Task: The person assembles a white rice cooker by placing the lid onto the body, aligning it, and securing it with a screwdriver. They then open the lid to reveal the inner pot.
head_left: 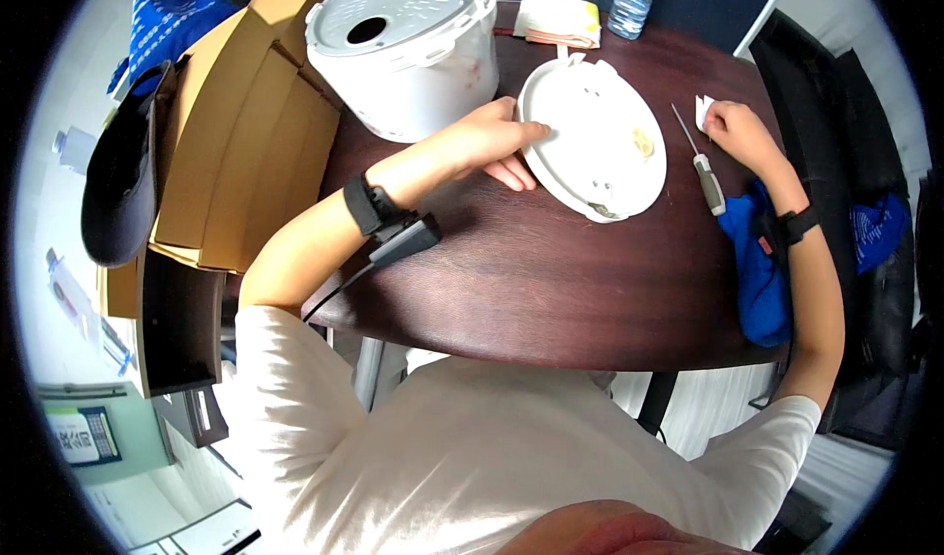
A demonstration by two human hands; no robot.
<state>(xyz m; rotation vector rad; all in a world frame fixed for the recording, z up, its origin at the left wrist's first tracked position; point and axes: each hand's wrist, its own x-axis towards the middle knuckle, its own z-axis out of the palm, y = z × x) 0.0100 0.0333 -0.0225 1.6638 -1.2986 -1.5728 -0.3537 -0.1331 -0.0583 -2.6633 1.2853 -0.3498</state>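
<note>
Your left hand point(497, 140) gripped the near-left edge of a white oval lid point(580, 137), with the thumb laid on its face and the other fingers by the rim, partly hidden under it. Your right hand point(744, 134) was curled, and its fingertips pinched a small white piece point(702, 112); whether it was paper or plastic, I cannot tell. The lid was on the brown table point(590, 299), in front of you and between your two hands. Probably you held it at the edge so that it stayed steady and its face was free to look at, where one yellowish patch point(642, 142) was visible.

Just beside your right hand was a screwdriver point(708, 183), its handle toward you, which seems a convenient position for picking it up. Its handle end was near a blue cloth point(762, 285), which lay at the right table edge under your forearm.

Behind your left forearm stood a white pot point(418, 83) with a grey top, perhaps put aside to leave room for the lid. Farther back there were a folded cloth point(560, 21) and a water bottle point(635, 4). At left stood a cardboard box point(231, 162), beside a dark cap point(118, 186).
</note>
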